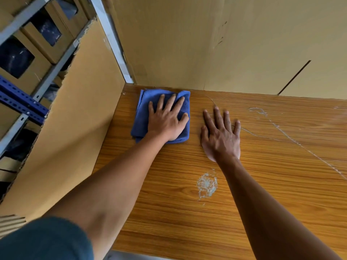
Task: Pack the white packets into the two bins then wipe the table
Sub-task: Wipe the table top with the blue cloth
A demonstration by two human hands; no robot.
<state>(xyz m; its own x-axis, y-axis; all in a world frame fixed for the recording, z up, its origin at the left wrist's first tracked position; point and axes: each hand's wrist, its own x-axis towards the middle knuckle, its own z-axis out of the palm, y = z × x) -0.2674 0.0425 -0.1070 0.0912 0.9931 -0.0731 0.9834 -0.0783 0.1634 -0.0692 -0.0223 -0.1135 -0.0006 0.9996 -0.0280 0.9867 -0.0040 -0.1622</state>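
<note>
The left hand (167,121) lay flat on a folded blue cloth (142,117), fingers spread, palm pressing down; no closed grip, just an open hand pinning the fabric to the desk (262,194). Left arm reached in long and straight from approx. 7 o'clock, with a dark teal sleeve (45,239) at the shoulder end. The right hand (221,137) sat just beside the cloth at its 3 o'clock, not touching it, also splayed and flat w/ nothing under it but bare wood; right arm came in from 5 o'clock.

The cloth was tucked into the far-left corner of the desk, its top edge close to the back cardboard wall (206,44) at 12 o'clock, its left edge near the side cardboard panel (78,128) at 9 o'clock. So little room to push further that way; plenty of open desk toward 3 and 6 o'clock.

Desk top was wood-grain laminate, orange-brown, smooth. A whitish scuffed patch (207,184) showed between the two forearms, and thin pale streaks (293,139) ran diagonally off toward 4 o'clock. The cloth looked soft, terry-like, folded to a rough square. Behind the ragged edge of the side panel, at 10 o'clock, stood a metal rack (24,104) w/ grey and blue uprights holding brown cartons (26,70). No white packets or bins in view.
</note>
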